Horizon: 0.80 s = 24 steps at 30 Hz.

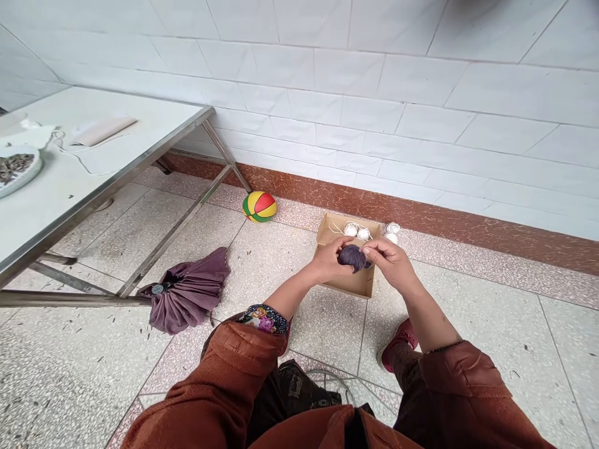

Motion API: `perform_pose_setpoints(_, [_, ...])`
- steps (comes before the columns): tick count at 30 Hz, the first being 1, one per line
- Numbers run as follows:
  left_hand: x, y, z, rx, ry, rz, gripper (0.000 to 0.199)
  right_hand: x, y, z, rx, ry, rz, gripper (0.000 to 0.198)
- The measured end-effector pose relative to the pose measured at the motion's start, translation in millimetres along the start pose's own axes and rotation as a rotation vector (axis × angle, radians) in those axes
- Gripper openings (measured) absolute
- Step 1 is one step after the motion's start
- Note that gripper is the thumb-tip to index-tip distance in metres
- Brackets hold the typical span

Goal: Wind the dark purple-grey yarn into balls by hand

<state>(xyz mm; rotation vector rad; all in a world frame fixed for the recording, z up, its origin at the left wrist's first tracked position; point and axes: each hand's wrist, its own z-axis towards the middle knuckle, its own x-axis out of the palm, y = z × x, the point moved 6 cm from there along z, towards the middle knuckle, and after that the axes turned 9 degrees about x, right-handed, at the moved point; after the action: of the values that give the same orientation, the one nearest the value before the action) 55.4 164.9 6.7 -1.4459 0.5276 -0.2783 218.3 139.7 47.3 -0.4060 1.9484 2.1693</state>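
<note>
A dark purple ball of yarn (354,258) rests in my left hand (330,260), whose fingers wrap round its left side. Pinched at the ball's right edge, my right hand (386,260) grips what looks like a strand of the yarn; the strand itself is too small to make out. Both hands are above an open cardboard box (349,288), and they hide part of its inside. White yarn balls (350,230) with loose strands lie at the box's far side. Just outside its right side are two more white balls (392,231).
A red, yellow and green ball (259,206) sits by the table leg. At left stands a metal-framed table (154,118) bearing a dish (21,181) of dried bits. A purple umbrella (191,290) lies on the floor beneath its edge. The tiled wall (346,125) rises behind the box.
</note>
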Motion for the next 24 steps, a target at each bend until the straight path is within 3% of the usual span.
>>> perform_pose_setpoints(3, [14, -5, -6, 0.023, 0.171, -0.225, 0.093, -4, -12, 5, 0.064, -0.089, -0.011, 0.021])
perform_pose_setpoints(5, [16, -11, -8, 0.06, 0.204, -0.371, 0.092, -2, -22, 7, 0.132, -0.099, -0.024, 0.023])
perform_pose_setpoints(10, [5, -12, -4, 0.075, 0.052, -0.571, 0.069, 15, -41, 8, 0.236, 0.022, -0.157, 0.019])
perform_pose_setpoints(14, [-11, -2, 0, 0.015, -0.177, -0.439, 0.058, 32, -33, 0, 0.214, 0.228, -0.209, 0.02])
perform_pose_setpoints(18, [-22, 3, -1, -0.059, -0.31, -0.06, 0.057, 35, -10, -9, 0.161, 0.39, -0.107, 0.026])
perform_pose_setpoints(21, [-16, 1, 0, -0.043, -0.207, 0.11, 0.058, 20, -2, -7, 0.145, 0.272, 0.024, 0.026])
perform_pose_setpoints(24, [2, 0, -1, -0.019, 0.005, 0.027, 0.059, 3, -8, 0, 0.141, 0.067, 0.091, 0.026])
